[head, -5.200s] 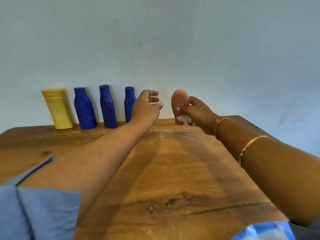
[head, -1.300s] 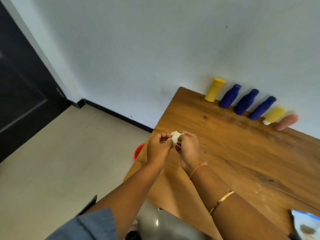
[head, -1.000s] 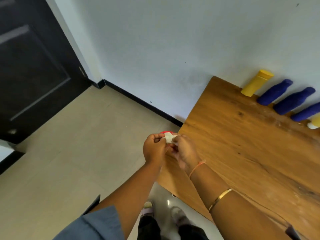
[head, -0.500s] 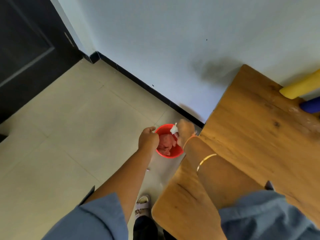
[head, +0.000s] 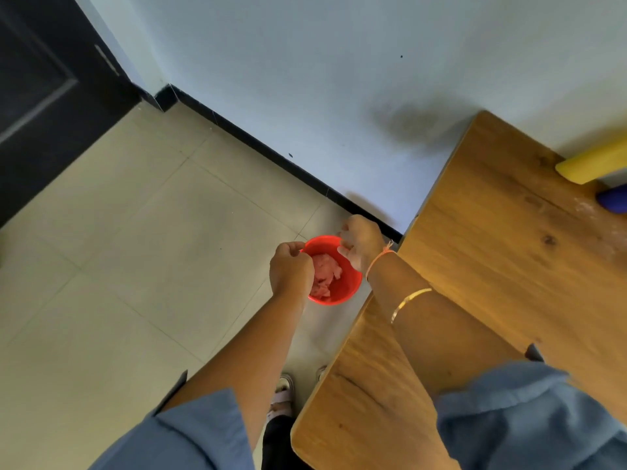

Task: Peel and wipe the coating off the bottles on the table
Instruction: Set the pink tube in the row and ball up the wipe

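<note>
Hovering beside the brown wooden tabletop (head: 492, 266), the left grip (head: 291, 270) and right grip (head: 361, 245) curl above a red plastic bowl (head: 350, 287) on the beige tiled floor (head: 135, 266); whether either pinches anything is hidden. At the tabletop's far end, a yellow bottle (head: 594, 162) and blue bottle (head: 614, 202) are cut off.

No readable text, label, brand, number or sign in view.
- yellow bottle (head: 593, 162), far right on table: plain surface, no legible print.
- blue bottle (head: 614, 200), just beside it: only edge in frame, nothing readable.
- red bucket (head: 351, 288), on floor left of table: nothing legible.
</note>
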The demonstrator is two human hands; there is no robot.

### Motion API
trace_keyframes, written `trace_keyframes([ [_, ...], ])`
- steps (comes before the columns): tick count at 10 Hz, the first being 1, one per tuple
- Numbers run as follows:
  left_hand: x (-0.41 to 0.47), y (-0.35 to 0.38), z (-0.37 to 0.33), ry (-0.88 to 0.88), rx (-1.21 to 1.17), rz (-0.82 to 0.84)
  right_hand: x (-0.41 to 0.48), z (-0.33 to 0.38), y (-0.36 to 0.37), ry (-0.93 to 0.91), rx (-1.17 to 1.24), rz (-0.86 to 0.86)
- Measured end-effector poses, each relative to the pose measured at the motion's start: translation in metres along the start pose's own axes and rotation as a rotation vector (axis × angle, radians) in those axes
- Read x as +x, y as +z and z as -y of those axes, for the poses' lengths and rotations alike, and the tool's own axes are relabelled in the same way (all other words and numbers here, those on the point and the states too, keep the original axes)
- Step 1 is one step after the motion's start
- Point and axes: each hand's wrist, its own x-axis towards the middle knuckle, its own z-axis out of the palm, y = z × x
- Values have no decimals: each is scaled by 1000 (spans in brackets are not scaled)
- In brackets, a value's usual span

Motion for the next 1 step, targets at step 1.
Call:
trace_keyframes([
  [1,-24,6,-21,56,30,-3,-24,7,-2,-92,48,10],
])
